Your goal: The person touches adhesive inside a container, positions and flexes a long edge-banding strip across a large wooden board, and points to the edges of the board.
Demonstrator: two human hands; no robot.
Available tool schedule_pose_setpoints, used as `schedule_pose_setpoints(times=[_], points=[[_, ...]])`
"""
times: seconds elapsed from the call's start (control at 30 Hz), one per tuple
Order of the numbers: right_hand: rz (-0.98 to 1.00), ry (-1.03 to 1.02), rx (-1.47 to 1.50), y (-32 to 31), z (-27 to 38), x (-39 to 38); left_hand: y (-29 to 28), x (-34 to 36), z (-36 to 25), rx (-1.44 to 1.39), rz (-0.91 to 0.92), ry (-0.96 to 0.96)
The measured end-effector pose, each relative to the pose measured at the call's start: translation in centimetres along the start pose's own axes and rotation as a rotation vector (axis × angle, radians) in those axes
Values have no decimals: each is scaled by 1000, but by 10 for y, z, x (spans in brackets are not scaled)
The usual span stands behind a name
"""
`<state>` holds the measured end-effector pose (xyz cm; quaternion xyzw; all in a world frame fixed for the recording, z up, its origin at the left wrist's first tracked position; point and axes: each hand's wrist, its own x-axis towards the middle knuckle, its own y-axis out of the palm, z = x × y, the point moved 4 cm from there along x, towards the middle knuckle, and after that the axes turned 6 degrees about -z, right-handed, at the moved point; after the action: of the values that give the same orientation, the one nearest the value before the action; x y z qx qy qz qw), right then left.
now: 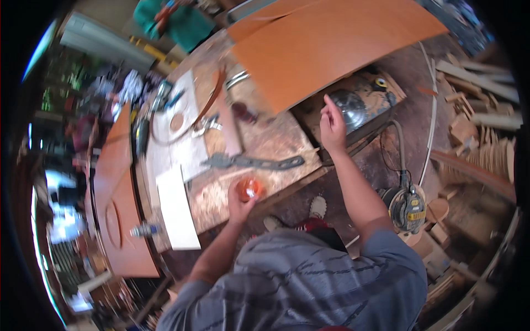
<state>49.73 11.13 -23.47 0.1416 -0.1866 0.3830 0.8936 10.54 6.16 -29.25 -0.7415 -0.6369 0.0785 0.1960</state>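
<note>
Bar on the tabletop, close to the near edge. Before the bar, toward the wearer: left grip with a small item in it; lower still, shoes. Left of bar: panel; farther left, sheet. Just behind bar: wood strip on the tabletop. Well behind, leftward: another person. Behind and right of bar: board. Right of bar: right grip, disc near it. Farther right of bar, off the tabletop: machine; beyond that, offcuts, heaped.
</note>
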Motion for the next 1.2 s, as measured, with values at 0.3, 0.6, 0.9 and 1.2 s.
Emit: schedule_pose_setpoints(times=[0.3,0.6,0.9,1.2], points=[[944,-79,-210,55,129,-100,2,49,-84,118,-129,224],[962,-400,-810,111,171,-94,-28,77,-138,-39,-1,445],[1010,-442,-938,174,186,-100,-73,92,-118,-73,21,499],[1157,-643,-827,179,157,-65,-56,93,-124,-11,-221,478]])
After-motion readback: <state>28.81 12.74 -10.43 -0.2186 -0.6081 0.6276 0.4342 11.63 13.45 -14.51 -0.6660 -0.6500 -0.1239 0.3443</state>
